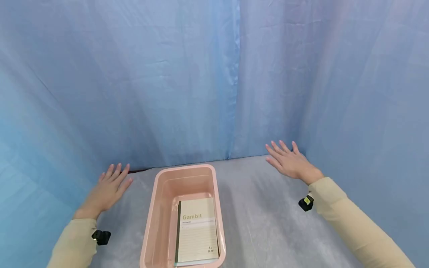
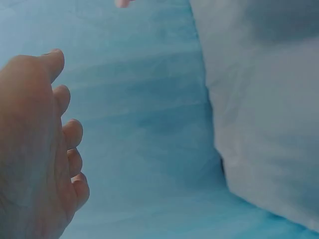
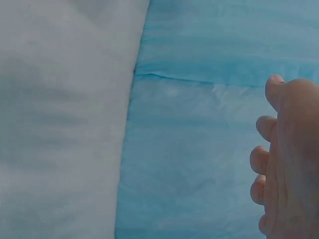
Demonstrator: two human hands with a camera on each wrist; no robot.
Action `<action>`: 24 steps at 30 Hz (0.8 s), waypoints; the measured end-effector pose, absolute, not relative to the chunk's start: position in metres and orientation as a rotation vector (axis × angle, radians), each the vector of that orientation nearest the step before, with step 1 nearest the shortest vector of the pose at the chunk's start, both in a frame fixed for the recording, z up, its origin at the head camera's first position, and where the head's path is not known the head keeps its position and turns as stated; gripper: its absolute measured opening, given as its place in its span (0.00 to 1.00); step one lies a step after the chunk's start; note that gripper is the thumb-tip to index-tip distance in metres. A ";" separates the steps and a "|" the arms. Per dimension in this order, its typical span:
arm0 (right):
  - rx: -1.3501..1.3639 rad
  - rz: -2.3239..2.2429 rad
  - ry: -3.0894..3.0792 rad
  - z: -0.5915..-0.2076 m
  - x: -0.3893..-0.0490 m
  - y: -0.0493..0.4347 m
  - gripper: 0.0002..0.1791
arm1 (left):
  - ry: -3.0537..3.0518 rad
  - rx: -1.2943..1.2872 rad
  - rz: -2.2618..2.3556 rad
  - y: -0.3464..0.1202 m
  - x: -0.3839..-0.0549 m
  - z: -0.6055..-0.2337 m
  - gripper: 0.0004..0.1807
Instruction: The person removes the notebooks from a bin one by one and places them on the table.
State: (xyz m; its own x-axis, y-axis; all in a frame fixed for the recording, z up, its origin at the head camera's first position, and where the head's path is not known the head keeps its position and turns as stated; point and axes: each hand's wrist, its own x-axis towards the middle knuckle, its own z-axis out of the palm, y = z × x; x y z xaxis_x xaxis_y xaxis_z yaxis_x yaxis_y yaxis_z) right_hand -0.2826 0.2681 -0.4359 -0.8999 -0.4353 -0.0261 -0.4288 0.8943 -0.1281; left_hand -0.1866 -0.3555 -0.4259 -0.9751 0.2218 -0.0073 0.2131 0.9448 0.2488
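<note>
A pink plastic bin (image 1: 152, 219) stands on the grey-covered table, its near end cut off by the bottom of the head view. Inside it lies a notebook (image 1: 197, 238) with a cream cover, a dark spine and the word "Gambit". To the left of the bin my left hand (image 1: 105, 191) is held out, fingers spread and holding nothing. My right hand (image 1: 289, 163) hovers on the far right side, also with spread fingers and nothing in it. Both wrist views show the hands, the left hand (image 2: 35, 144) and the right hand (image 3: 294, 154), against blue cloth.
Blue curtains (image 1: 187, 82) hang behind and on both sides of the table. The grey tablecloth (image 1: 254, 223) extends on either side of the bin. A small black device (image 1: 101, 237) is on the left wrist, and another black device (image 1: 305, 203) is on the right.
</note>
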 end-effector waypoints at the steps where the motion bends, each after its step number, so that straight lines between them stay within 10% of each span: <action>1: -0.686 -0.186 3.000 -0.431 -0.284 0.265 0.40 | 3.062 0.349 0.398 -0.355 -0.188 -0.422 0.41; 24: -0.956 -0.600 2.861 -0.332 -0.278 0.118 0.37 | 2.474 0.240 1.357 -0.341 -0.190 -0.359 0.42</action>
